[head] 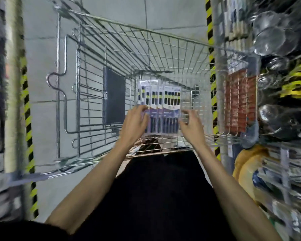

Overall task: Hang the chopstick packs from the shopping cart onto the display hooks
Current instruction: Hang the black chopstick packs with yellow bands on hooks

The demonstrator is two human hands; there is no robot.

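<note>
Several chopstick packs (pixel 163 105), white-and-purple cards with dark sticks and a yellow band, stand in a bunch inside the wire shopping cart (pixel 146 42). My left hand (pixel 135 120) grips the bunch's left edge, fingers curled over the packs. Along the right edge, my right hand (pixel 191 122) has its fingers curled and its fingertips at the packs; contact is hard to make out. The display hooks are not distinguishable in the blurred shelving.
The cart's folded child-seat flap (pixel 114 96) lies to the left inside the basket. Shelving on the right carries metal strainers (pixel 269 33), orange packs (pixel 238 103) and yellow-handled tools (pixel 295 84). Yellow-black striped posts (pixel 209 18) edge both sides. Grey floor lies beyond the cart.
</note>
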